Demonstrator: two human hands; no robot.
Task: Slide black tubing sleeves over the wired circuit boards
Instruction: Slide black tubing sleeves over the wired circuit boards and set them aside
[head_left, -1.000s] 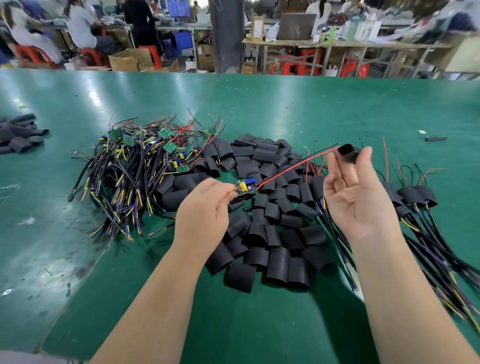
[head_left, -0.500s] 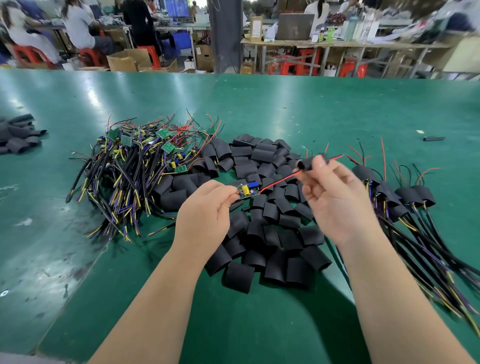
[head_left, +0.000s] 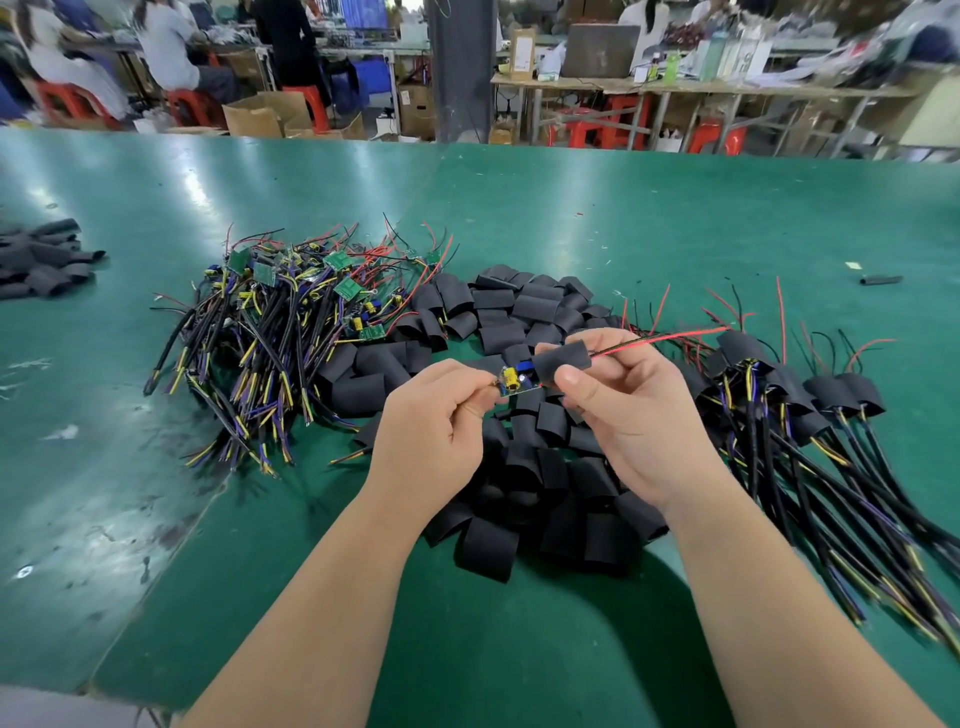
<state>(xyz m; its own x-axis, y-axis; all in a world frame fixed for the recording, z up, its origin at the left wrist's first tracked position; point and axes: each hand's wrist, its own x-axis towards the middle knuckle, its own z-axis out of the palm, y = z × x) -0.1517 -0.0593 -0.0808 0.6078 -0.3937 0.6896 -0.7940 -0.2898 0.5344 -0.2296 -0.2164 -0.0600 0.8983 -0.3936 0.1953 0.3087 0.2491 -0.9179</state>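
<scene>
Since one second ago the right hand (head_left: 628, 410) has drawn the black sleeve (head_left: 563, 358) along the red lead (head_left: 665, 340) until its mouth meets the circuit board (head_left: 511, 382). The right hand pinches the sleeve; the left hand (head_left: 441, 421) pinches the board's near end, above the tabletop (head_left: 623, 223). The board is still exposed, so sliding is not complete

You've got a matt black sleeve (head_left: 563, 358) there, rubbery, probably soft plastic. Your little board (head_left: 511, 380) shows glossy plastic-cased parts, its red wire (head_left: 665, 339) smooth and shiny. The green tabletop (head_left: 571, 218) gleams under you, scuffed and dull at left.
</scene>
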